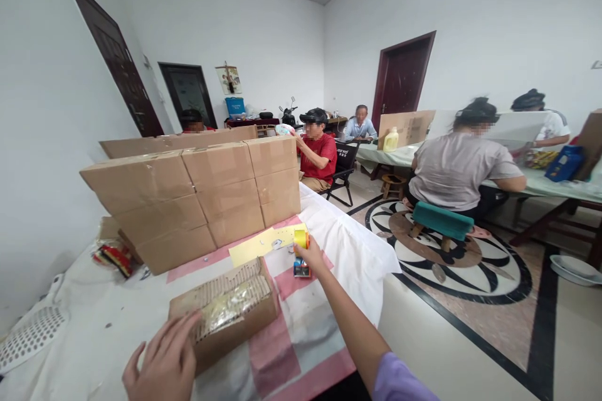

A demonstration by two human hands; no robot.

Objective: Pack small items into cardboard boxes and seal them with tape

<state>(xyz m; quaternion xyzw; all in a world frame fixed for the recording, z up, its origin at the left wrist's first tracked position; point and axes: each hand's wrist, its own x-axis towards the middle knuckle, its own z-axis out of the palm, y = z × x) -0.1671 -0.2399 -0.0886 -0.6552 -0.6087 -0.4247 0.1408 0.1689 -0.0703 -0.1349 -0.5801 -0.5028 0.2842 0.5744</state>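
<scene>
A long cardboard box point(235, 338) lies on the cloth-covered table in front of me. Rows of ridged, upright cardboard edges show along its top, with shiny clear tape point(232, 306) over part of them. At the box's near left end is my left hand point(164, 357), fingers stretched out against it and gripping nothing that I can see. Beyond the box's far right corner, my right hand point(308, 255) is closed around a tape dispenser point(301, 269) with a yellow roll. The dispenser is held upright over the table; whether it touches the cloth I cannot tell.
Stacked cardboard boxes point(207, 194) form a wall across the table. Before them lies a yellow sheet point(249, 249); red packets point(113, 258) sit at the left, near a white perforated basket point(31, 338). A person in red point(320, 156) sits beyond, others at the right-hand table.
</scene>
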